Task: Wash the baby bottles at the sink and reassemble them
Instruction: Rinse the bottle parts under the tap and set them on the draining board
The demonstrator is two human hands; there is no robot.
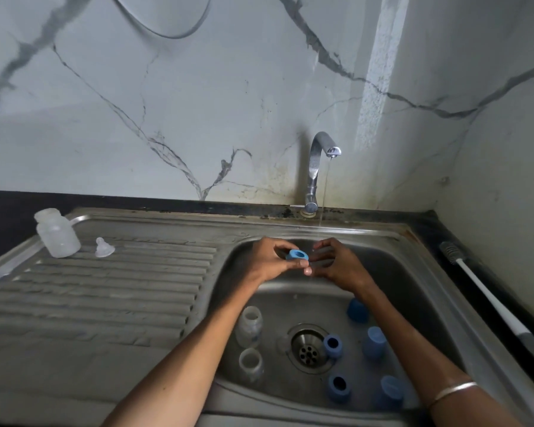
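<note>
Rinsing a blue collar ring (297,254) under the thin stream from the tap (316,167), left hand (273,260) pinching it at about 12 o'clock over the sink (413,272), right hand (336,261) curled in beside it with fingertips touching, can't tell if actually gripping. Looking early-ish: only one clear bottle (57,234) and a teat (103,248) sitting out on the drainboard at 10 o'clock. Still waiting in the basin: two bottles (249,326) at 6 o'clock, blue rings and caps (373,343) around the drain at 5 o'clock, nothing reassembled yet.
</note>
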